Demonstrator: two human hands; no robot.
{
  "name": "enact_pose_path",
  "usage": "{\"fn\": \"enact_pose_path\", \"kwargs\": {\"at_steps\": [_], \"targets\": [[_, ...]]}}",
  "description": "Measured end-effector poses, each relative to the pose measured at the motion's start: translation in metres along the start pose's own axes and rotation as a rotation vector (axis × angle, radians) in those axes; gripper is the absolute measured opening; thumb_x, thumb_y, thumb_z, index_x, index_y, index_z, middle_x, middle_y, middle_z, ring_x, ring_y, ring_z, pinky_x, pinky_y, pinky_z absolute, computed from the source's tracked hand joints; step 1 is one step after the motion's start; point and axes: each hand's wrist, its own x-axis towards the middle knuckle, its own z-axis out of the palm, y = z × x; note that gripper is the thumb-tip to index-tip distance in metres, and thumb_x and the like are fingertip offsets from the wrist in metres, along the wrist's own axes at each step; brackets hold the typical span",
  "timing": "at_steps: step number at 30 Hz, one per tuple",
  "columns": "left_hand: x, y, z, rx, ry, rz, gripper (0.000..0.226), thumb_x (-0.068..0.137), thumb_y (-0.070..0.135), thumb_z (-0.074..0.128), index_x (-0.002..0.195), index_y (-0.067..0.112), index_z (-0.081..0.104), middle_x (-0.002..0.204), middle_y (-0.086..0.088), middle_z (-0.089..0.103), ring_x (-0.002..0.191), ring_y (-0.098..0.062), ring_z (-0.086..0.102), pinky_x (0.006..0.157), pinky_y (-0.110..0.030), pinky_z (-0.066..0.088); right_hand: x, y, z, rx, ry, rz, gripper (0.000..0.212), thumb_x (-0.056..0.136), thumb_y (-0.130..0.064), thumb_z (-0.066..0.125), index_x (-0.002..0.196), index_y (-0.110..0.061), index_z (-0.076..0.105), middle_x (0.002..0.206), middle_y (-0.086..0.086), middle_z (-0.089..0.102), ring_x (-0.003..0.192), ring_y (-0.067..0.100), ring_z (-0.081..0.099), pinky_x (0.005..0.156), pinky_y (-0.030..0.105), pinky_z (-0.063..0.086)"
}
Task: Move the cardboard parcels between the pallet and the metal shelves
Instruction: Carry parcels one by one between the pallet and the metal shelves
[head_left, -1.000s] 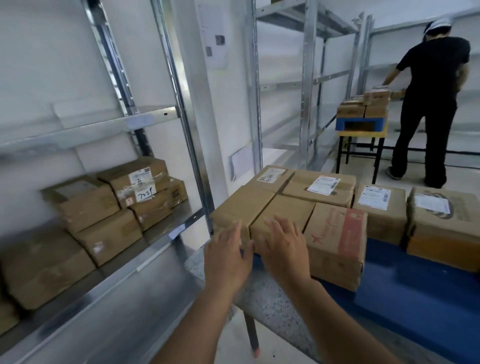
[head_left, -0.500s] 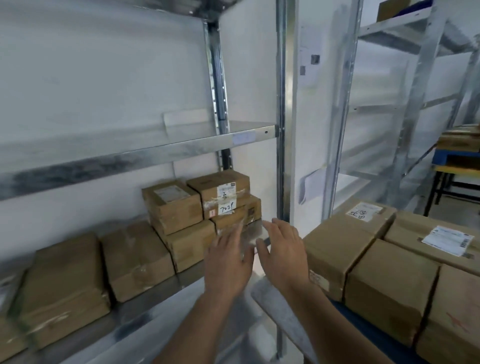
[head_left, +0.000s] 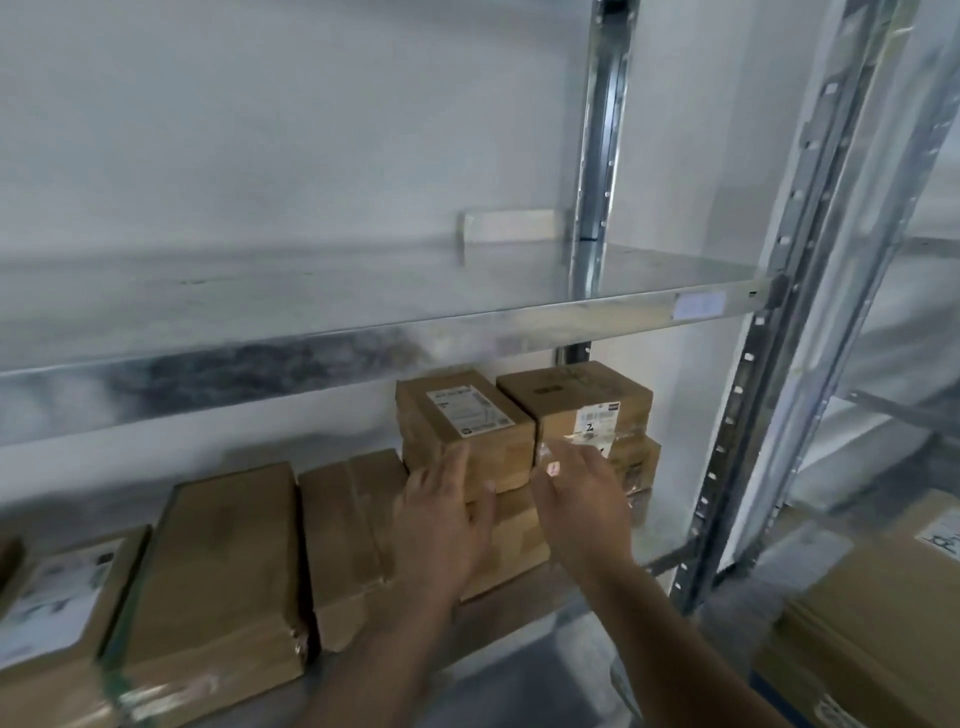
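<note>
On the lower shelf (head_left: 519, 639), at its right end near the upright (head_left: 737, 415), two small boxes sit side by side atop a stack: the left box (head_left: 462, 426) with a white label on top, the right box (head_left: 576, 400) with a barcode label on its front. Both look like stiff, taped cardboard, small enough to judge light; the tape may be a little slick, so the sure hold is probably a palm on each outer side wall, squeezing inward. The left hand (head_left: 441, 519) reaches in front of the left box, fingers straight and spread, holding nothing; whether it touches the cardboard I cannot tell through the blur. The right hand (head_left: 582, 499) hovers before the right box, fingers loosely extended, also holding nothing. Both forearms run up from the bottom edge. Flatter parcels (head_left: 218, 571) lie further left on the same shelf, and more boxes (head_left: 872, 623) sit at far right.
</note>
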Motion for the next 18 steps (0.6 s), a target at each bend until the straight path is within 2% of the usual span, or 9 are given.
{"fn": "enact_pose_path", "kwargs": {"at_steps": [4,8,12,16,18], "targets": [[0.021,-0.013,0.005,-0.016,0.032,-0.046,0.051,0.096,0.043,0.036,0.143,0.024,0.033,0.143,0.001,0.046,0.126,-0.021,0.041,0.102,-0.036,0.035,0.026,0.004,0.02,0.036,0.0,0.037,0.03,0.092,-0.025,0.051,0.118,-0.011,0.057,0.112,0.01,0.059,0.101,0.023,0.052,0.082,0.033,0.043],[0.04,-0.024,0.009,-0.037,0.025,-0.111,0.054,0.097,0.044,0.034,0.145,0.021,0.031,0.145,-0.002,0.043,0.128,-0.023,0.041,0.103,-0.034,0.034,0.05,0.013,0.035,0.077,-0.054,0.097,0.031,0.095,-0.032,0.045,0.119,-0.015,0.055,0.113,0.008,0.058,0.102,0.023,0.052,0.085,0.037,0.044],[0.06,-0.029,0.016,-0.037,0.006,-0.171,0.051,0.098,0.042,0.032,0.143,0.018,0.033,0.138,-0.006,0.049,0.121,-0.024,0.048,0.095,-0.032,0.04,0.075,0.019,0.047,0.087,-0.097,0.11,0.036,0.096,-0.036,0.041,0.119,-0.013,0.056,0.116,0.008,0.057,0.106,0.025,0.051,0.086,0.037,0.043],[0.075,-0.029,0.019,-0.112,-0.121,-0.33,0.052,0.099,0.045,0.025,0.145,0.021,0.029,0.146,-0.007,0.038,0.13,-0.027,0.039,0.101,-0.039,0.036,0.089,0.023,0.056,0.08,-0.149,0.102,0.035,0.097,-0.035,0.04,0.113,-0.01,0.058,0.112,0.01,0.057,0.101,0.026,0.052,0.079,0.034,0.041],[0.078,-0.027,0.021,-0.082,-0.198,-0.33,0.046,0.101,0.042,0.019,0.139,0.021,0.035,0.141,-0.009,0.044,0.123,-0.03,0.046,0.098,-0.044,0.041,0.092,0.023,0.06,0.106,-0.194,0.128,0.034,0.097,-0.035,0.039,0.11,-0.01,0.059,0.109,0.011,0.058,0.096,0.026,0.054,0.072,0.031,0.036]]}}
